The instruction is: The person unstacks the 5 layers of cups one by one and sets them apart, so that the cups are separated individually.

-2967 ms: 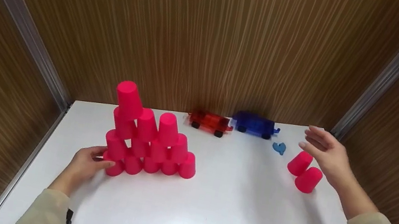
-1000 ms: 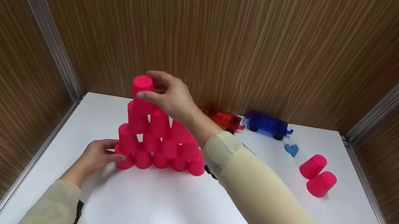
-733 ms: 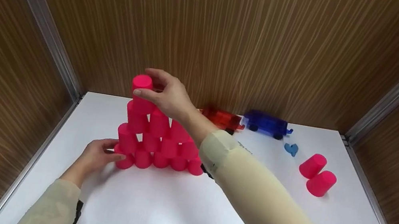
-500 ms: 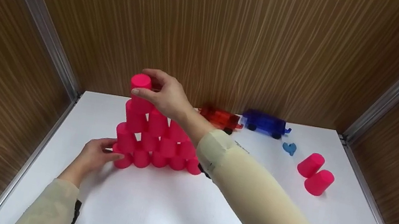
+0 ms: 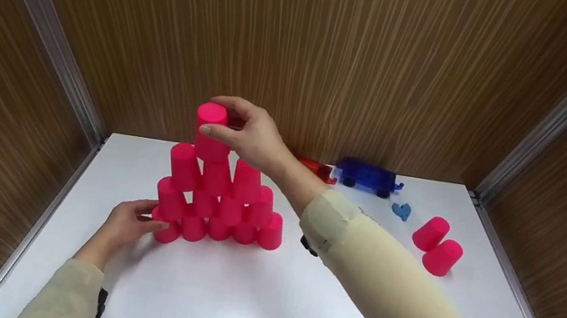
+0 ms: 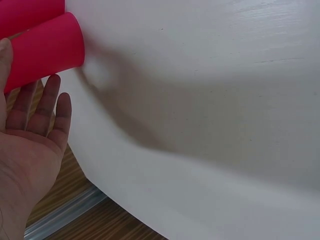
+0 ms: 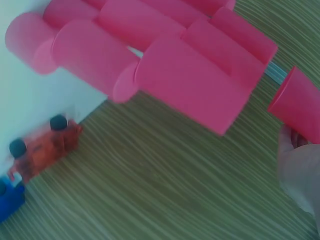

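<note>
Upside-down pink cups [image 5: 231, 212] stand stacked in rows at the left of the table, narrowing upward. My right hand [image 5: 264, 135] grips one pink cup [image 5: 210, 144], thumb in front and fingers behind. That cup is above the third row, between its left and middle cups in the head view. A gap shows between the held cup [image 7: 302, 107] and the row in the right wrist view. At the bottom row's left end, my left hand [image 5: 122, 227] has its thumb and fingers around the end cup [image 6: 47, 50]; the fingers behind it are partly hidden.
Two loose pink cups [image 5: 441, 258] stand at the right of the white table [image 5: 248, 303]. By the back wall are a blue toy car [image 5: 367, 177] and a red one [image 7: 45, 150], partly behind my right arm. A small blue piece [image 5: 401, 211] lies near them.
My right hand came from the right side to the top cup, then lifted it off the third row's left cup and moved it rightward. My left hand stays at the bottom cup.
</note>
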{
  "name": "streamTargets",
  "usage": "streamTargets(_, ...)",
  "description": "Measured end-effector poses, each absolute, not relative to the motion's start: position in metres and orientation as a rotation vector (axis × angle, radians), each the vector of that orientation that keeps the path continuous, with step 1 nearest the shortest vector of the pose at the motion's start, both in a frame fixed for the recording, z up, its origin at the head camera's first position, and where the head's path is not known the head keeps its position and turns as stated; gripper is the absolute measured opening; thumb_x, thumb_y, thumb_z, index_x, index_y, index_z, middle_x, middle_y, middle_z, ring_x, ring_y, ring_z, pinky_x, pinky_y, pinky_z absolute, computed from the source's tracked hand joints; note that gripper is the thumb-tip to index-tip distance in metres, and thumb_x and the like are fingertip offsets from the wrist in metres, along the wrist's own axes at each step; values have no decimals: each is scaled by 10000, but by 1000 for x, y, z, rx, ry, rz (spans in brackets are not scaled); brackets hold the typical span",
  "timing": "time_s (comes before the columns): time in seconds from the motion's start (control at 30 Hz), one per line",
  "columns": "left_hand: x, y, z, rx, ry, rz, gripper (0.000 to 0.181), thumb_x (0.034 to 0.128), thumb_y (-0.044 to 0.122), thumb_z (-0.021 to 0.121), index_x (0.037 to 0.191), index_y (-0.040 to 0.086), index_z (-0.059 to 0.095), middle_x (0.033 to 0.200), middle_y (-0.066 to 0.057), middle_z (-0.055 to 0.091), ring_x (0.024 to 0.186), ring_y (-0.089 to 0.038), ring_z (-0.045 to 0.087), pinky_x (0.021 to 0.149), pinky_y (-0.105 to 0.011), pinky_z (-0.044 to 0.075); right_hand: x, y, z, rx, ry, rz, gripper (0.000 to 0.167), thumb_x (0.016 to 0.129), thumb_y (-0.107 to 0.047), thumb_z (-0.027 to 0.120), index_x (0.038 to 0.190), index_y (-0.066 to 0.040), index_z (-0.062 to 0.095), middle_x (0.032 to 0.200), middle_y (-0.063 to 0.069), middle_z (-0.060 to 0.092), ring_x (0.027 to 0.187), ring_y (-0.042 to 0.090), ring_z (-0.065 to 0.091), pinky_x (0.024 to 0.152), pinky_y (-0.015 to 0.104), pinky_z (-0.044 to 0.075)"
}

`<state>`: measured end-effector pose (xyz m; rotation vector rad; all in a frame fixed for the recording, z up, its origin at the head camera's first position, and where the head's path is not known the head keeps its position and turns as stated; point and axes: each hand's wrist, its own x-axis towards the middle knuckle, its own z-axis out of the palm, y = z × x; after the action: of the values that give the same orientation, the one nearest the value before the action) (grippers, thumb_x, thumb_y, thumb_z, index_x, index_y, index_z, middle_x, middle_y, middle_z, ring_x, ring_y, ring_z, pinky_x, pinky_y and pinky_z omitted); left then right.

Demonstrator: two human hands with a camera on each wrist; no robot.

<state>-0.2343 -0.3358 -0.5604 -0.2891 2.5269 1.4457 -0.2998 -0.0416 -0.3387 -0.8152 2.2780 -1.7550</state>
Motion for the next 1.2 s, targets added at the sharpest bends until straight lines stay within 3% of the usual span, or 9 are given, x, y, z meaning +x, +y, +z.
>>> streamTargets(0.43,-231,-340,-566,-293,2551,1441,754,934,354,840,1565,95,520,1492,-181,566,1323,-409,575,1046,-496,549,-300,33,-325,-937,2362,-1732,552,952,-245,828,1455,-155,620,1311,2,655,1167,195,663,947,375,597)
streamTargets(0.67,-231,-344,-568,-308,2560,1437,766,936,359,840,1565,71,514,1482,-207,568,1326,-419,582,1049,-490,549,-301,76,-326,-861,2421,-1727,575,953,-243,824,1477,-173,600,1343,9,629,1195,231,627,950,479,602)
streamTargets(0.9,-231,-345,-571,-347,2540,1446,798,923,381,849,1582,99,499,1498,-186,556,1342,-410,566,1039,-475,558,-302,121,-344,-825,2512,-1670,571,957,-266,825,1473,-163,605,1353,21,633,1194,236,635,930,329,597)
streamTargets(1.2,-231,-345,-572,-374,2528,1462,782,922,359,854,1580,116,508,1496,-169,559,1340,-396,568,1041,-488,555,-294,195,-380,-556,2617,-1595,663,931,-373,842,1511,-193,575,1390,58,602,1238,294,579,879,303,602)
